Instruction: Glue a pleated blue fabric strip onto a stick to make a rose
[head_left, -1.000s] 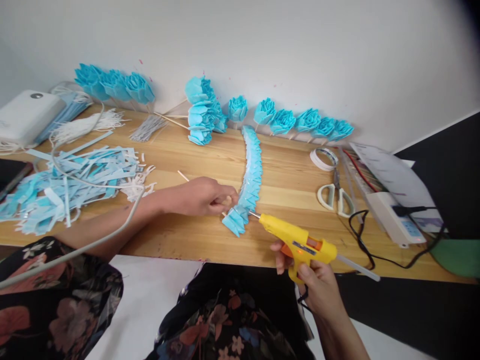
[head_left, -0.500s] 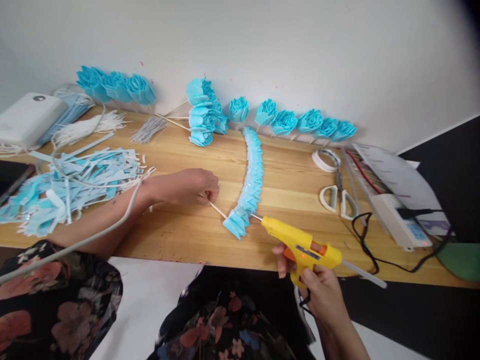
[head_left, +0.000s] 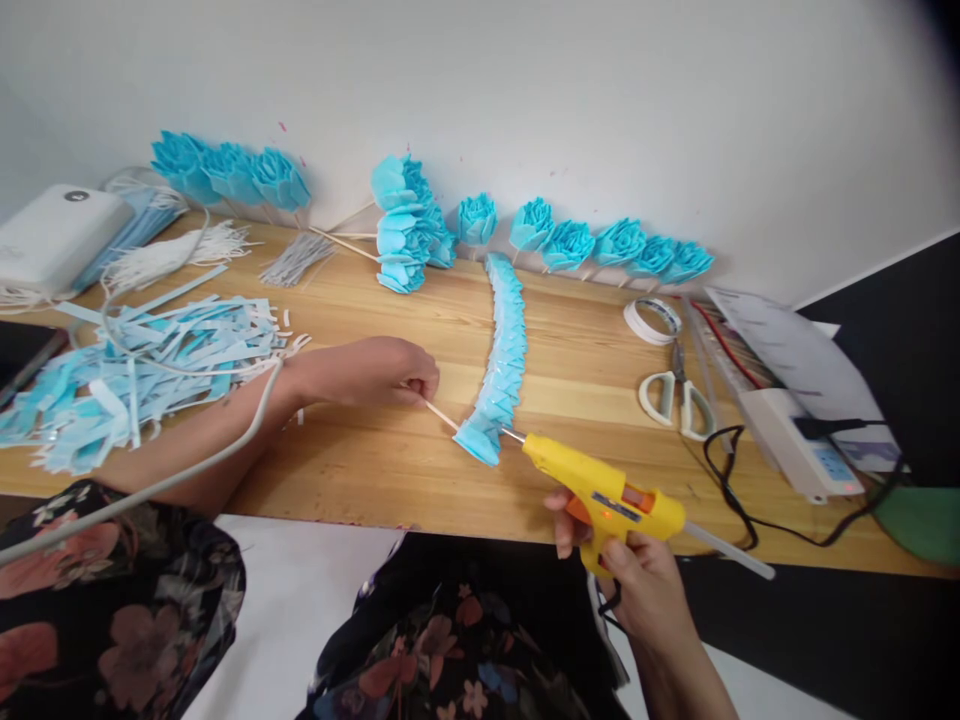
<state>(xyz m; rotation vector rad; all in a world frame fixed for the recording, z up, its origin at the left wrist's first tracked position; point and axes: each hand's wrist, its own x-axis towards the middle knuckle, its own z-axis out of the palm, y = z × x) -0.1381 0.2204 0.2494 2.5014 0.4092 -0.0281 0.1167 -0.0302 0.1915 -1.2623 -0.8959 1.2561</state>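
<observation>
My left hand (head_left: 379, 370) rests on the wooden table (head_left: 360, 470) and pinches a thin wooden stick (head_left: 441, 416). The stick's tip lies under the near end of a long curved strip of folded light-blue petals (head_left: 502, 360). My right hand (head_left: 645, 580) grips a yellow hot glue gun (head_left: 604, 490) by its handle. The gun's metal nozzle touches the near end of the strip, beside the stick.
Finished blue paper flowers (head_left: 600, 242) line the wall, more of them at the back left (head_left: 225, 170). A heap of blue and white cut strips (head_left: 135, 360) lies left. Scissors (head_left: 671, 395), a tape roll (head_left: 651, 318), a power strip (head_left: 795, 440) with a black cable sit right.
My left hand slid back along the stick, away from the strip's end. The near petals have been turned slightly over the stick. The glue gun barely moved.
</observation>
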